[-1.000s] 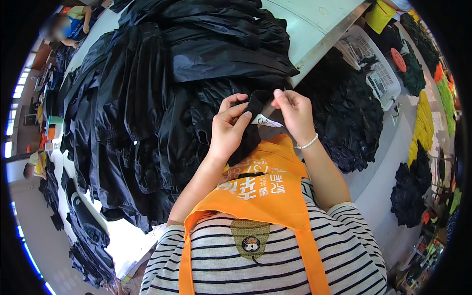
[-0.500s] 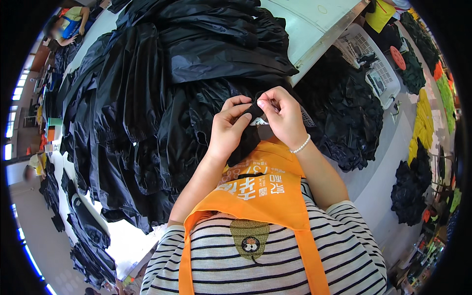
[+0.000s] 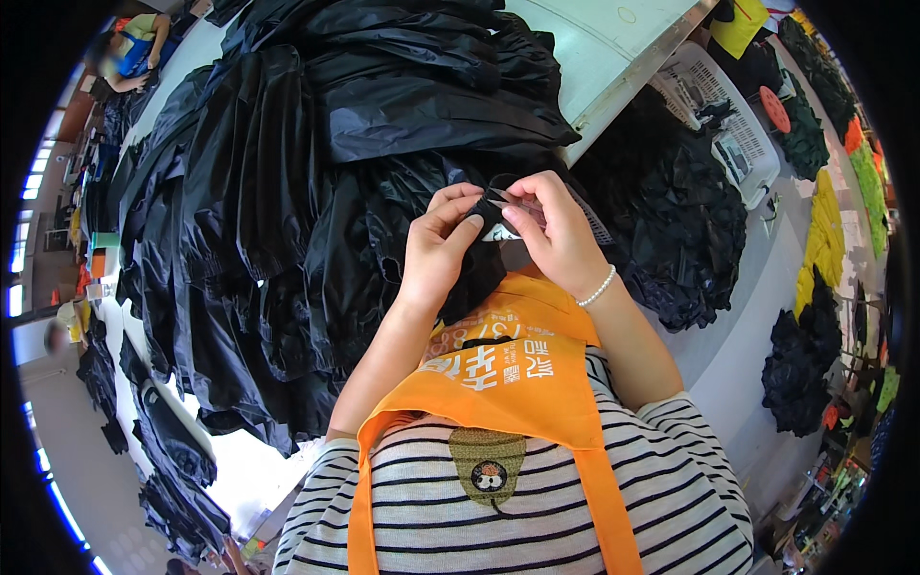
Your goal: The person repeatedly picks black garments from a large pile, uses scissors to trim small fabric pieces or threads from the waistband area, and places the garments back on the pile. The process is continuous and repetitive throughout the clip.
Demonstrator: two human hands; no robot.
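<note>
A bunched edge of black fabric (image 3: 486, 208) is pinched between the thumb and fingers of my left hand (image 3: 443, 240). Close against it, my right hand (image 3: 550, 228) grips what look like small metal thread snips (image 3: 497, 197), their pointed tips at the fabric. My fingers cover most of the tool. A small white patch (image 3: 499, 233) shows just below the held edge. Behind and left of my hands, a large heap of black garments (image 3: 259, 182) with gathered, elastic-looking edges lies on the pale table (image 3: 613, 38).
Right of the table, another black garment pile (image 3: 671, 211) lies beside a white slotted basket (image 3: 757, 177). Yellow cloth (image 3: 822, 235) and a black bundle (image 3: 801, 364) are farther right. A person in a blue apron (image 3: 134, 57) works at far left.
My right fingers have spread slightly and shifted a little right, so the pointed metal tips now show at the fabric. My left hand still pinches the edge, almost unmoved.
</note>
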